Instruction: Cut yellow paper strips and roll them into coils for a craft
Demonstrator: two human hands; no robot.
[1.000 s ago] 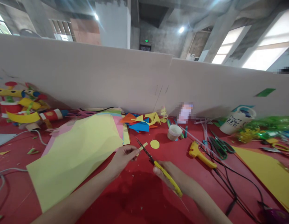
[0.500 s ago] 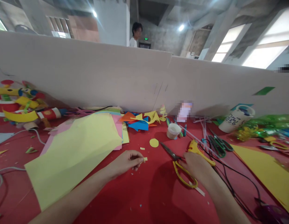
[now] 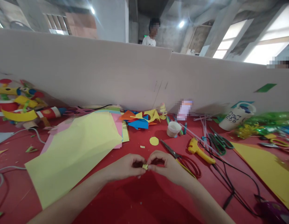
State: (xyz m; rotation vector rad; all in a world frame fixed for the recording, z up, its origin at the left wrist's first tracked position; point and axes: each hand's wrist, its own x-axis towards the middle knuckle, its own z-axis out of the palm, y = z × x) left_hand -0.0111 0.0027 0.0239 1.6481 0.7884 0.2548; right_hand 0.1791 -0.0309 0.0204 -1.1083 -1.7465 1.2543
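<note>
A small piece of yellow paper (image 3: 145, 167) is pinched between the fingertips of both hands over the red table. My left hand (image 3: 129, 165) grips its left side, and my right hand (image 3: 164, 166) closes on its right side. Behind the fingers lie a yellow paper circle (image 3: 154, 141) and another small paper scrap (image 3: 142, 147). The yellow-handled scissors (image 3: 171, 150) rest just beyond my right hand, which partly covers them. To their right is a yellow glue gun (image 3: 200, 151).
Large yellow paper sheets (image 3: 76, 146) spread on the left, with orange-yellow sheets (image 3: 263, 172) at the right. A small white cup (image 3: 173, 129) stands behind the circle. Black cables (image 3: 230, 183) run along the right. A white partition (image 3: 100, 71) closes off the back.
My right hand has let go of the scissors, now lying on the table, and has moved left to join my left hand at the small yellow paper piece.
</note>
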